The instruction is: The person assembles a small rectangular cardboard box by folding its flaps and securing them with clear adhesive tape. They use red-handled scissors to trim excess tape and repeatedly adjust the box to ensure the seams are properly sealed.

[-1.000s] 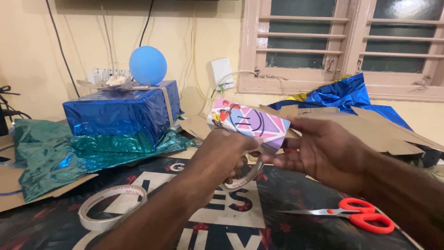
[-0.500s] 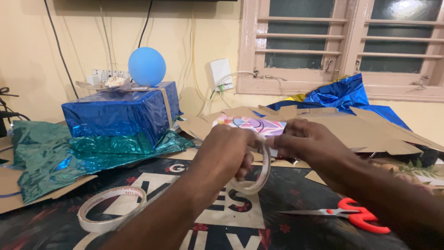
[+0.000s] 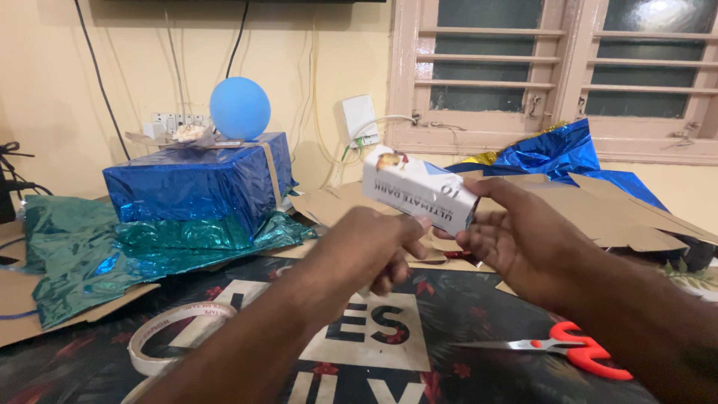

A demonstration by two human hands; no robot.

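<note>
Both forearms reach forward and meet at mid-view, left hand (image 3: 374,247) curled with fingers bent, right hand (image 3: 516,239) palm-up, fingers clasped.

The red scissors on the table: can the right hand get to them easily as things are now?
Probably not at once: the right hand holds the small box. The scissors lie uncovered just below that forearm, so the path looks free once the hand lets go.

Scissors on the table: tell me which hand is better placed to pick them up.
Right. The red-handled scissors lie just under the right forearm, on that side of the table. The right hand only steadies the small box at its end; the left hand grips it from the far side.
</note>
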